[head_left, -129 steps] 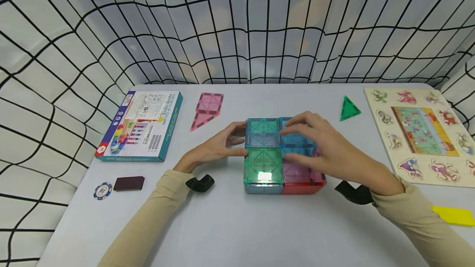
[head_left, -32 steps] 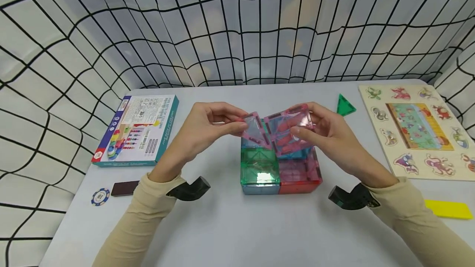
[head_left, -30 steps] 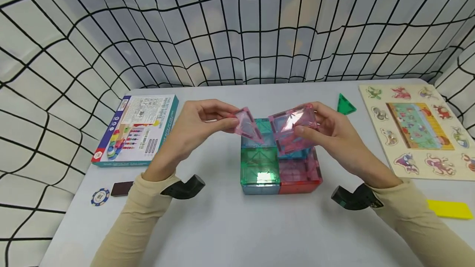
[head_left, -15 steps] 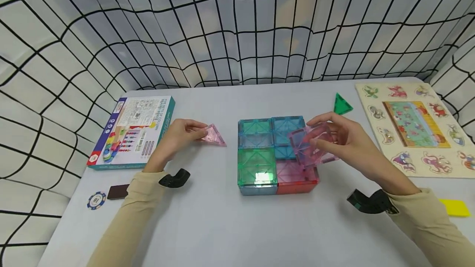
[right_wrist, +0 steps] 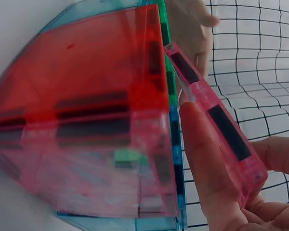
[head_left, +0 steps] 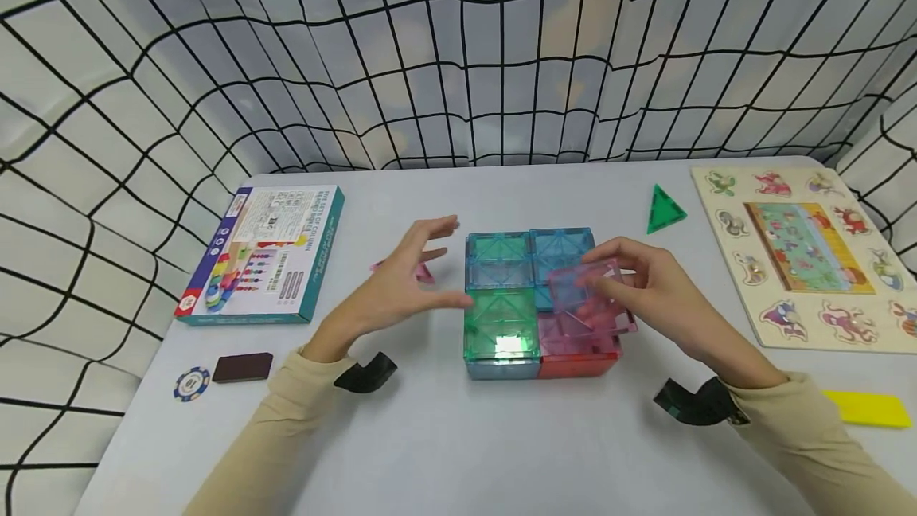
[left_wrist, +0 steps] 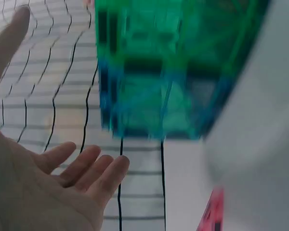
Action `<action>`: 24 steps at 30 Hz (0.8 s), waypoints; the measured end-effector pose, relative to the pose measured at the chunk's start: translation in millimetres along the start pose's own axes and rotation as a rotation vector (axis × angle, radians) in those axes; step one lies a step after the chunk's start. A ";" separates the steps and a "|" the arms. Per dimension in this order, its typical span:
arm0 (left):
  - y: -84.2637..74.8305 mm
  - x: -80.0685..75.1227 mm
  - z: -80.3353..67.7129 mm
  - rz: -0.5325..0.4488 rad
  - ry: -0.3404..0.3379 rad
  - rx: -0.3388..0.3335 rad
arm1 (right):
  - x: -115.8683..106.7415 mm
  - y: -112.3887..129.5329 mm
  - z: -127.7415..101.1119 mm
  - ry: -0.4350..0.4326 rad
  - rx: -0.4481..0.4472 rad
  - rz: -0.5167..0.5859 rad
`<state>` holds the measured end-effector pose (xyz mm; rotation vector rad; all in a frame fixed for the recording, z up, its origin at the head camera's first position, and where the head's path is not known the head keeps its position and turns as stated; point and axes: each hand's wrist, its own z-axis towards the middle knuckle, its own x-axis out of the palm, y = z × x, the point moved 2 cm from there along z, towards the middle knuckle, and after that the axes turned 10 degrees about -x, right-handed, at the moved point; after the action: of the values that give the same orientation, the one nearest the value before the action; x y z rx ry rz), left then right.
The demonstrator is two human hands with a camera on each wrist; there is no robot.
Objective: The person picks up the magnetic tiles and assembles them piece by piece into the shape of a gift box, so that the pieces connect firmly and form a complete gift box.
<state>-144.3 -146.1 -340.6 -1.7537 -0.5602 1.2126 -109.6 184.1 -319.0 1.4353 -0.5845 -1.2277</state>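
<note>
The right hand pinched a pink square tile, tilted just above the near-right cell of the tile block mid-tabletop. The left hand, fingers spread and holding nothing, hovered at the block's left side.

Pink square tile: translucent, pinched in the right hand, tilted just above the block's right near corner. Block: flat two-by-two of translucent cubes (tops teal, blue, green, pink; red near side), mid-table. Pink triangle: flat, left of block, partly hidden.
</note>
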 end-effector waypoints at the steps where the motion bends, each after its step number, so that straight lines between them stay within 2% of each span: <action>1: -2.7 6.4 -1.3 0.009 0.037 0.027 | 1.6 0.8 0.3 0.004 0.006 -0.003; 3: -6.1 16.7 -3.8 0.044 0.072 0.050 | 3.9 2.2 0.4 0.010 0.022 -0.016; 6: -7.2 25.7 -5.2 0.099 0.070 0.070 | 6.7 3.6 -0.6 0.017 0.050 -0.045; 9: -5.6 29.2 -5.7 0.105 0.075 0.071 | 8.7 3.9 -2.0 0.020 0.047 -0.101; 13: -2.5 31.4 -5.3 0.095 0.096 0.059 | 9.4 3.7 -4.5 0.012 -0.034 -0.245; 18: -0.5 32.3 -4.3 0.101 0.113 0.060 | 5.8 12.5 -9.0 -0.039 -0.157 -0.461; 21: 0.3 32.0 -4.2 0.105 0.118 0.068 | 3.7 16.1 -10.8 -0.054 -0.185 -0.527; 24: 0.9 31.9 -4.3 0.105 0.118 0.068 | 1.8 13.8 -11.9 -0.057 -0.205 -0.544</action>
<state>-127.3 -124.0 -356.6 -1.8020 -0.3575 1.1773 -94.6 183.6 -308.6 1.4311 -0.0916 -1.7030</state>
